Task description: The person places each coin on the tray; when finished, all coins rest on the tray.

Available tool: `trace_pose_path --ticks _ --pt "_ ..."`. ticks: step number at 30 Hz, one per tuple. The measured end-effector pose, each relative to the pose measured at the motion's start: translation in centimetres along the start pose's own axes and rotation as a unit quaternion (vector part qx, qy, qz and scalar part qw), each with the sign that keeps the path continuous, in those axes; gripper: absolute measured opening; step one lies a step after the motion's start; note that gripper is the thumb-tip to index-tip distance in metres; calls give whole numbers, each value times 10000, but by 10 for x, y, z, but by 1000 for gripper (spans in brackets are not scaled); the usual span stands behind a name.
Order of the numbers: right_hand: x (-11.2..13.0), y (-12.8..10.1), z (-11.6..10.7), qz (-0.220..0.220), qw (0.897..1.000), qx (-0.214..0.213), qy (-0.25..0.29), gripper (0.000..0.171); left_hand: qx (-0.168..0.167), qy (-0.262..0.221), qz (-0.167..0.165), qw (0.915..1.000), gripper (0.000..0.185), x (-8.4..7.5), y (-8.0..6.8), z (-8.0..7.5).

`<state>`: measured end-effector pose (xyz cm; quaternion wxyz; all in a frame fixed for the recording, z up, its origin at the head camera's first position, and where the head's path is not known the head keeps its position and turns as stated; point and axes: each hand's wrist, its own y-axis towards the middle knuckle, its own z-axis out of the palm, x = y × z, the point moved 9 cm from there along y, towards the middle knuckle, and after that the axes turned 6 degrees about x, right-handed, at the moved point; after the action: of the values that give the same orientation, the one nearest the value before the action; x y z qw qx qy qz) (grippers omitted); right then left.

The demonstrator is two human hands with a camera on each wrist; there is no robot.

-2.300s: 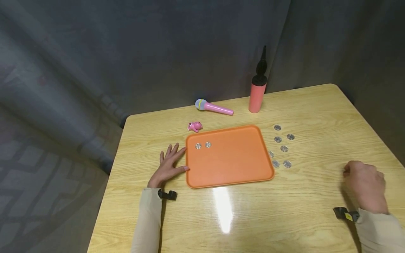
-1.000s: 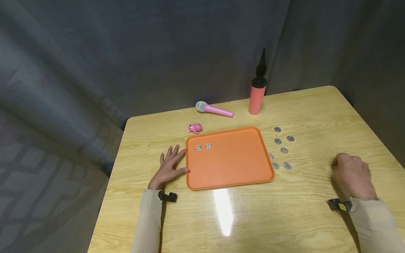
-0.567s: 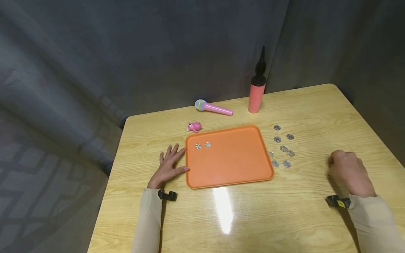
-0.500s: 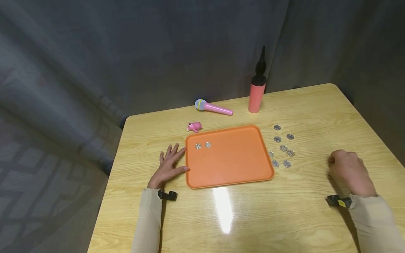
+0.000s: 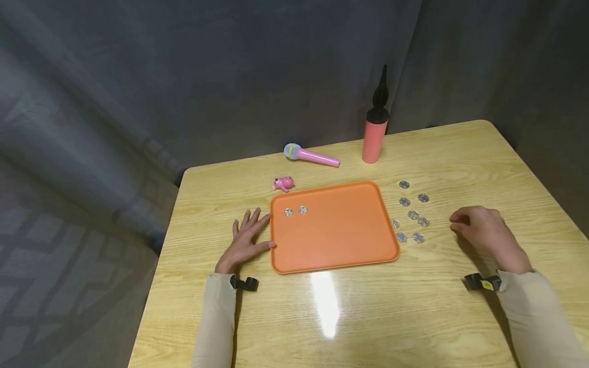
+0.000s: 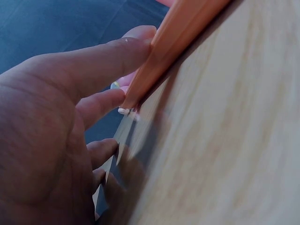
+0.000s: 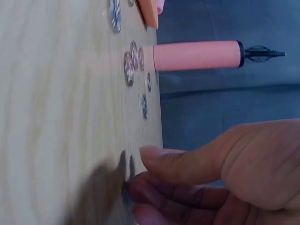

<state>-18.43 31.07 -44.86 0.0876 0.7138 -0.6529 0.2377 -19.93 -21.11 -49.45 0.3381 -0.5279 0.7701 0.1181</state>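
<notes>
My left hand point(image 5: 245, 243) lies at the left side of an orange tray point(image 5: 340, 230), fingers spread, thumb and forefinger touching its rim. In the left wrist view the thumb point(image 6: 108, 58) and a fingertip meet the tray's outer wall point(image 6: 159, 51). Two silver coins point(image 5: 302, 210) lie inside the tray near its upper left. Several more coins point(image 5: 413, 215) are scattered on the table beyond its right side. To the right of them, low over the table, is my right hand point(image 5: 483, 230). Its thumb point(image 7: 164, 161) and forefinger are loosely bent and apart, with nothing visible between them.
Behind the tray stand a pink hand pump point(image 5: 375, 140) with a black nozzle and a lying pink toy microphone point(image 5: 315, 156). A small pink animal figure point(image 5: 284, 183) sits at the tray's upper left. A dark curtain point(image 5: 285, 76) hangs beyond the table.
Another coin has come to lie on the right beside the scattered ones. My right hand has moved left toward them, its thumb and forefinger now more extended. The left hand keeps its place.
</notes>
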Motion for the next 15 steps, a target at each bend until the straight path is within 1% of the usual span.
trace_pose_path --ticks 3,9,15 --pt "10 5 3 -135 9999 -23 51 19 6 22 0 10000 83 0 0 0" --pt "26 15 12 -317 9994 72 121 22 -5 36 5 10000 83 -1 0 0" --pt "40 23 19 -630 9979 -46 117 19 -12 -3 17 10000 83 0 0 0"
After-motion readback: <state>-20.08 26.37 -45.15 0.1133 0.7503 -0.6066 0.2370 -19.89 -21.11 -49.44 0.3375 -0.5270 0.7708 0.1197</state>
